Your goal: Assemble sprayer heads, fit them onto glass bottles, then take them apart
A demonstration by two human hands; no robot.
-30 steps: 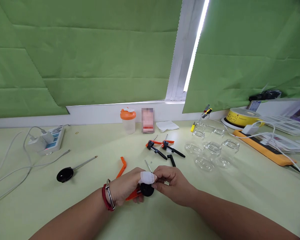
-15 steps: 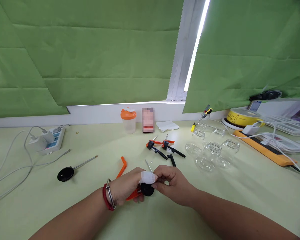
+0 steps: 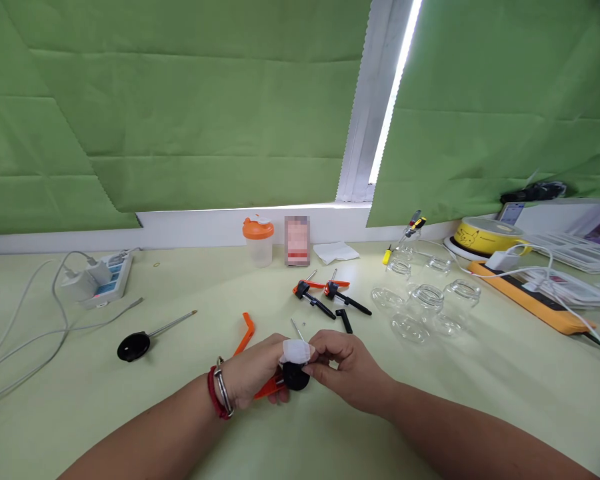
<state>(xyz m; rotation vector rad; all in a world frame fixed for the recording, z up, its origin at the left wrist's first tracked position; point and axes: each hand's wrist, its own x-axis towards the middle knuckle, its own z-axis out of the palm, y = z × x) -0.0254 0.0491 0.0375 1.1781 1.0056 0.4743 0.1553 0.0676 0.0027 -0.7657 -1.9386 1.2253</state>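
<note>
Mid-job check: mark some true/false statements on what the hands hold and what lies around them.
1. The left hand and right hand hold an orange piece with a black knob. True.
2. A white wrap covers one left-hand finger. True.
3. The glass jars stand left of the hands. False: they stand to the right.
4. The orange-lidded cup lies tipped over. False: it stands upright by the back wall.
5. A second knob on a metal rod lies on the table, left of the hands. True.
</note>
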